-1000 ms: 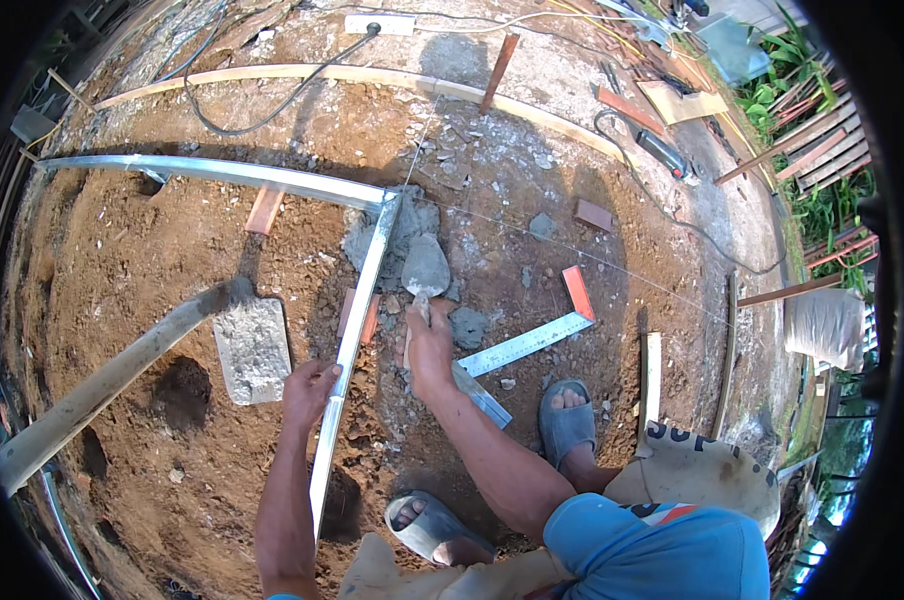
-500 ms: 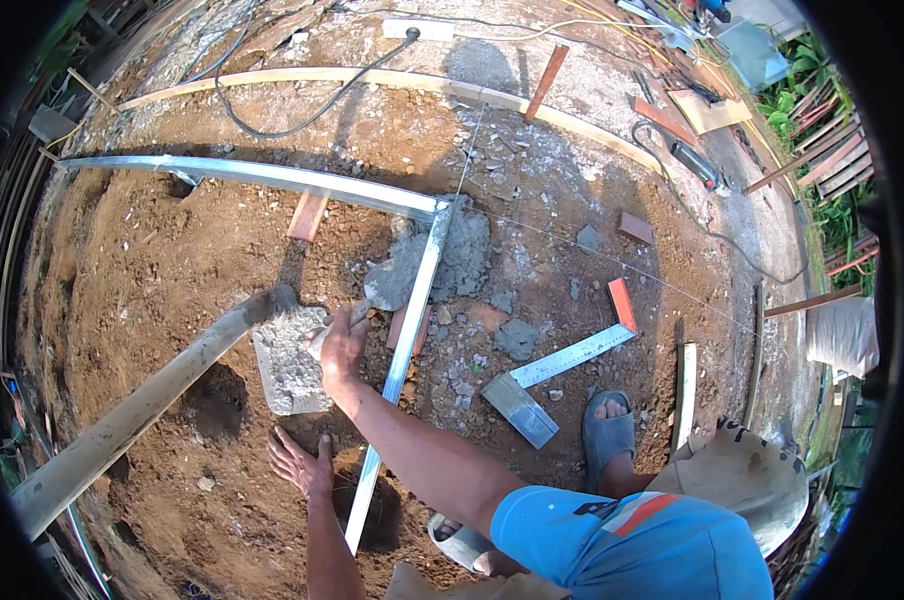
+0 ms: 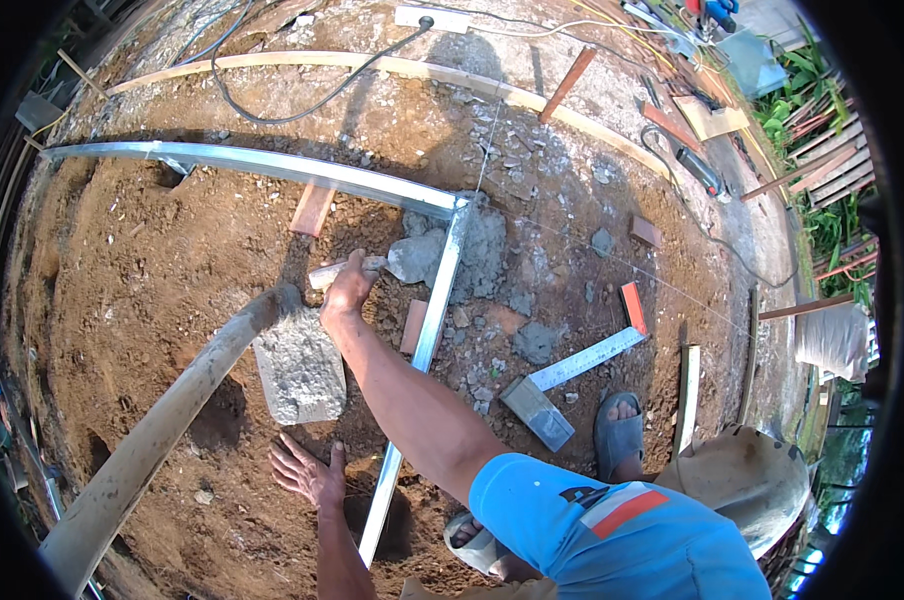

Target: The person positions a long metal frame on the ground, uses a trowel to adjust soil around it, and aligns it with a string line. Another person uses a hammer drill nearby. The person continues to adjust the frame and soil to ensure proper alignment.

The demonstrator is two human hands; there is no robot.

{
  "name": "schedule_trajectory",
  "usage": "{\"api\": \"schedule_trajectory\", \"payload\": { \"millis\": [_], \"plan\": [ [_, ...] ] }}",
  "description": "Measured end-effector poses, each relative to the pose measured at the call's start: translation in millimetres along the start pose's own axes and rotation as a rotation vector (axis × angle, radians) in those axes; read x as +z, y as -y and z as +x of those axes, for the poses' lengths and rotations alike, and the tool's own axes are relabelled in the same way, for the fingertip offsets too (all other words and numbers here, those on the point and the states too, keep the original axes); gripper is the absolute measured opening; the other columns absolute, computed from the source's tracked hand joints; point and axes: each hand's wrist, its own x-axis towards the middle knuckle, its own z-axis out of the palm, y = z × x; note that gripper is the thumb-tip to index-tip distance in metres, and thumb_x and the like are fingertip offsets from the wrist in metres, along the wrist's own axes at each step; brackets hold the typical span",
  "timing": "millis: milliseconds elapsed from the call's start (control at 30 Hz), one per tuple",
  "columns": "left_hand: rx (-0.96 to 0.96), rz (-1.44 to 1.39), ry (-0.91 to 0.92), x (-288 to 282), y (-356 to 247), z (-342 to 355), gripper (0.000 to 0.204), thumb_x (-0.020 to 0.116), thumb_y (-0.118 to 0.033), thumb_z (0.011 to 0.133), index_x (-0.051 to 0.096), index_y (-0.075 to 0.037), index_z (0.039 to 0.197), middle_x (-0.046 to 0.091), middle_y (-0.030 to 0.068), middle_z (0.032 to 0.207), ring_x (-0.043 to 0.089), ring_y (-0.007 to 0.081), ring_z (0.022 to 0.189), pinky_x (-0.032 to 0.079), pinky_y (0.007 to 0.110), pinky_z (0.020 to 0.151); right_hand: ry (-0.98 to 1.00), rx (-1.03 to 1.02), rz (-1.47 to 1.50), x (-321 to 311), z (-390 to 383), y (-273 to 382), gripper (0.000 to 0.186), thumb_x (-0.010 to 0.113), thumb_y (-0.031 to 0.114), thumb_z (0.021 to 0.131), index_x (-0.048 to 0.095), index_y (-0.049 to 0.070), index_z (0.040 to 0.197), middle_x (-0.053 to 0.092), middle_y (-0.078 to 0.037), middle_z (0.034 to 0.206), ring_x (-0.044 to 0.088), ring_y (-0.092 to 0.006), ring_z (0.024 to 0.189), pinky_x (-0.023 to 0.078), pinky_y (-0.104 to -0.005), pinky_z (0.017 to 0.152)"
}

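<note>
My right hand is closed round the light handle of a trowel. The trowel's grey blade lies against wet mortar at the corner of a shiny metal frame. Resting on the soil with its fingers spread, my left hand is empty. Just beyond it, a hoe lies with its blade covered in grey mortar. Its long wooden handle runs to the lower left. Beside the frame's near bar sits a reddish brick piece, partly covered by the bar.
A carpenter's square leans on a grey block right of the frame. Another reddish piece touches the far bar. A taut string passes the corner. Beyond are a wooden board, a stake and a black cable.
My right hand has moved away from me with the trowel, bringing its blade to the mortar by the frame corner. My left hand stays on the soil. The view has shifted slightly.
</note>
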Motion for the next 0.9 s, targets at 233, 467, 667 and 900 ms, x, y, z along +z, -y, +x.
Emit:
{"api": "schedule_trajectory", "payload": {
  "millis": [233,467,667,900],
  "plan": [
    [-0.022,-0.036,0.023,-6,-3,0,0.122,0.061,-0.077,0.08,0.002,-0.01,0.163,0.002,0.0306,0.164,0.0,0.0488,0.152,0.001,0.066,0.12,0.184,0.114,-0.04,-20,-26,20,0.043,0.055,0.036,0.104,0.038,0.004,0.129,0.057,-0.012,0.097,0.063,-0.0227,0.073,0.056,-0.039,0.062],
    [-0.03,-0.023,0.045,-7,-3,0,0.123,0.065,-0.074,0.08,-0.001,-0.011,0.163,-0.001,0.0294,0.165,-0.003,0.0469,0.153,-0.001,0.066,0.12,0.274,0.061,0.005,-24,-55,51,0.024,0.053,0.032,0.106,0.041,0.011,0.107,0.053,-0.007,0.078,0.057,-0.0206,0.058,0.057,-0.04,0.054],
    [-0.011,-0.014,0.047,-9,-3,0,0.123,0.064,-0.074,0.081,-0.004,-0.01,0.162,-0.003,0.0297,0.165,-0.004,0.0463,0.153,-0.001,0.065,0.12,0.101,0.031,-0.17,-16,-41,66,0.029,0.053,0.035,0.106,0.04,0.009,0.11,0.054,-0.008,0.073,0.06,-0.0224,0.057,0.055,-0.0408,0.049],
    [-0.051,-0.001,0.089,-10,-5,1,0.122,0.064,-0.073,0.081,-0.001,-0.009,0.162,-0.003,0.029,0.165,-0.002,0.0464,0.153,0.0,0.064,0.121,0.135,0.16,-0.279,-25,-60,74,0.027,0.053,0.031,0.105,0.043,0.007,0.113,0.053,-0.007,0.082,0.058,-0.0189,0.063,0.058,-0.0399,0.057]
  ]
}}
